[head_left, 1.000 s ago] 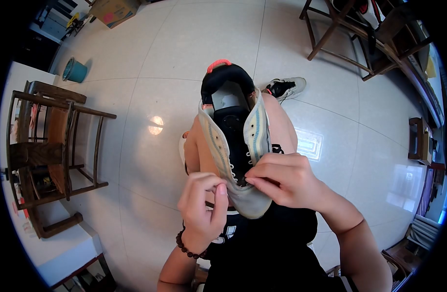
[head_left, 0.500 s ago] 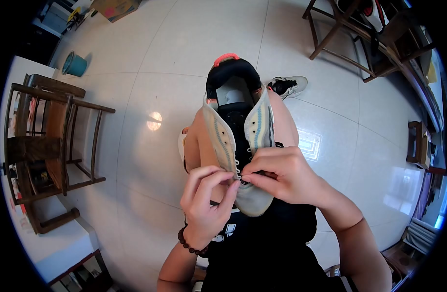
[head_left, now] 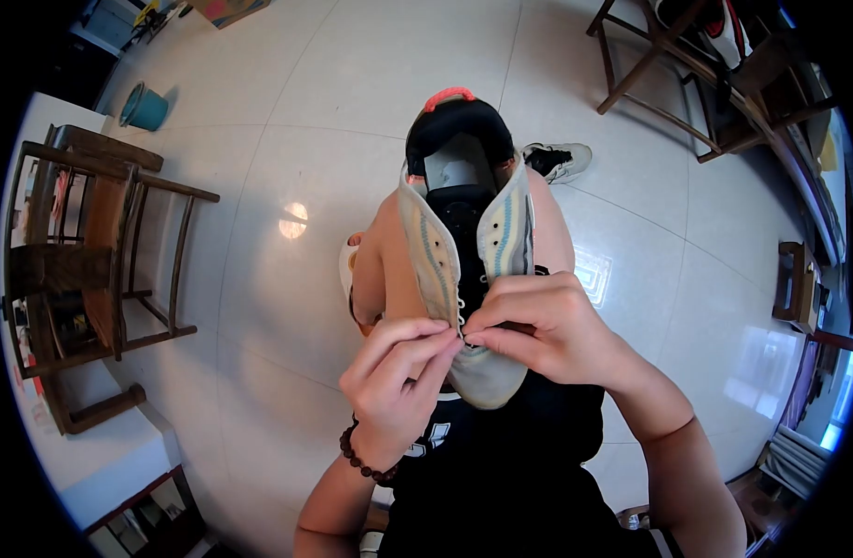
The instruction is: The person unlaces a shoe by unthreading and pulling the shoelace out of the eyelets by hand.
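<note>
A light grey shoe (head_left: 487, 377) with a black lining and a coral heel loop rests on my lap, its toe toward me and its collar spread wide. My left hand (head_left: 394, 377), with a beaded bracelet at the wrist, pinches at the lower lace loops on the shoe's left side. Close beside it, my right hand (head_left: 547, 330) has thumb and forefinger pressed together at the same low eyelets. What lies between the fingertips of either hand is too small to make out. The upper eyelets hold no lace.
A second shoe (head_left: 558, 163) lies on the tiled floor (head_left: 343, 65) beyond my knee. Wooden chairs (head_left: 115, 270) stand at the left, and wooden furniture (head_left: 659, 56) at the upper right. A teal bucket (head_left: 145, 108) is at the upper left.
The fingertips of my left hand have closed together at the lace. The shoe appears slightly farther right in the view, and both hands remain at its lower eyelets.
</note>
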The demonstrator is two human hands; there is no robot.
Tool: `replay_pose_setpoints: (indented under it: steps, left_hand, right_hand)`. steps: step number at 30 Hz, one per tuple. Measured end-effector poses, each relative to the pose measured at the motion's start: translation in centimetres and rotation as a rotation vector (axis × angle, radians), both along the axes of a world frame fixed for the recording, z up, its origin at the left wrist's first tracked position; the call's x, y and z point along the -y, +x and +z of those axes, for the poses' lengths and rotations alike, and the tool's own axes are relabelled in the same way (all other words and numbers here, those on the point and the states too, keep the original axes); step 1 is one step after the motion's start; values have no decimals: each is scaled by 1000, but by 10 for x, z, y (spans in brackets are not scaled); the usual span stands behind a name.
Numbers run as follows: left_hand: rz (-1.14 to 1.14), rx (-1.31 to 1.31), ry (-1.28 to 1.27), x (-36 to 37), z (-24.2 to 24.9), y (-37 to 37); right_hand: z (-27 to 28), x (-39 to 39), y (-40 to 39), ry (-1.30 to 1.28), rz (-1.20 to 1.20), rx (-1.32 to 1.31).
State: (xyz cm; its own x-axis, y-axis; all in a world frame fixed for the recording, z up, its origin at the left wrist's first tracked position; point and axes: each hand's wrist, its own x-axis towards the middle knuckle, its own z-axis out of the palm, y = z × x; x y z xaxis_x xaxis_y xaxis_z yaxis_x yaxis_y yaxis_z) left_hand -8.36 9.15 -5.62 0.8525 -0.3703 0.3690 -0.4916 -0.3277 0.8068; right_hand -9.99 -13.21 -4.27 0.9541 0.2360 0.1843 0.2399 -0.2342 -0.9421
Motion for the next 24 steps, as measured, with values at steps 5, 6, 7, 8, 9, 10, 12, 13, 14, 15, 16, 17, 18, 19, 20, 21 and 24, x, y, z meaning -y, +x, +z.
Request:
replay_pose_setpoints:
  steps: [5, 6, 7, 8, 9, 10, 12, 13, 14, 15, 16, 17, 18, 19, 20, 21, 24]
  left_hand:
    - [16, -23, -18, 0, -1, 1]
    - [4, -21, -7, -1, -1, 1]
    - [-9, -19, 3, -1, 0, 2]
    - [-8, -19, 3, -1, 0, 2]
    - [-10, -17, 9, -1, 1, 2]
    - [-13, -14, 14, -2, 1, 2]
    - [-10, 30, 34, -2, 0, 3]
    - [-9, 76, 55, -1, -1, 4]
    - [-7, 75, 55, 0, -1, 5]
    - [-16, 126, 76, 1, -2, 6]
    - [-24, 177, 97, 3, -2, 7]
    - [-23, 175, 97, 4, -3, 8]
    - [-38, 182, 112, 6, -4, 9]
    - [-52, 191, 127, 7, -5, 10]
    - [-51, 190, 126, 8, -6, 10]
    - [-63, 167, 141, 8, -6, 10]
    - [-78, 155, 159, 10, -9, 10]
  right_hand:
    - [2, -2, 1, 2, -20, -35]
    - [2, -2, 1, 1, -20, -36]
    - [2, -2, 1, -2, -19, -44]
    - [2, -2, 1, -5, -19, -51]
    - [2, -2, 1, -4, -17, -52]
    - [2, -3, 2, 5, -17, -51]
    - [2, -4, 2, 15, -15, -51]
    - [1, -4, 2, 9, -17, -49]
    - [1, -4, 2, 4, -19, -47]
    - [0, -5, 1, 4, -17, -49]
    - [-1, -5, 1, -3, -22, -37]
    - [-1, -6, 1, -11, -28, -25]
    - [-1, -6, 0, -12, -28, -28]
    - [-1, -6, 0, -9, -30, -38]
    - [0, -7, 0, -6, -32, -48]
    - [-2, -8, 0, -7, -32, -49]
    - [-7, -9, -1, 8, -41, -28]
